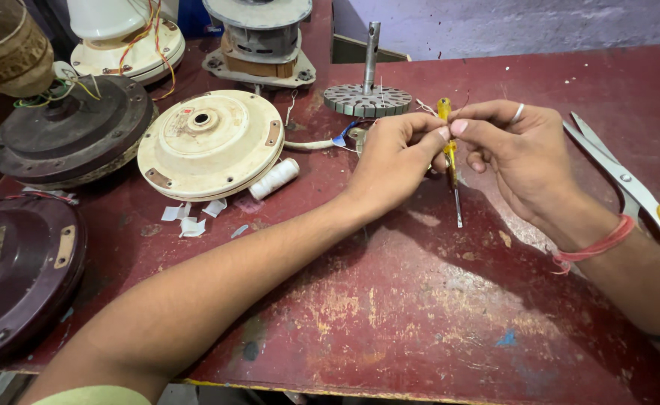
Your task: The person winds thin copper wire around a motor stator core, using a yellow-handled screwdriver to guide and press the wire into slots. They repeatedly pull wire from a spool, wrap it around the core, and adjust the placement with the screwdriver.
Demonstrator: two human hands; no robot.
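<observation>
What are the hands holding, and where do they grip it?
The left hand and right hand meet fingertip to fingertip, pinching something too thin to make out. The yellow screwdriver lies on the table beneath them; whether it is gripped cannot be told.

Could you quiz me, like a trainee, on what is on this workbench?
1. True or false: the scissors lie beside the right hand.
2. Which lies nearest the cream round motor cover: A the spool of white thread, B the scissors, C the slotted metal core?
3. What colour is the handle of the screwdriver between the left hand and the right hand?

Key: 1 true; 2 A; 3 yellow.
</observation>
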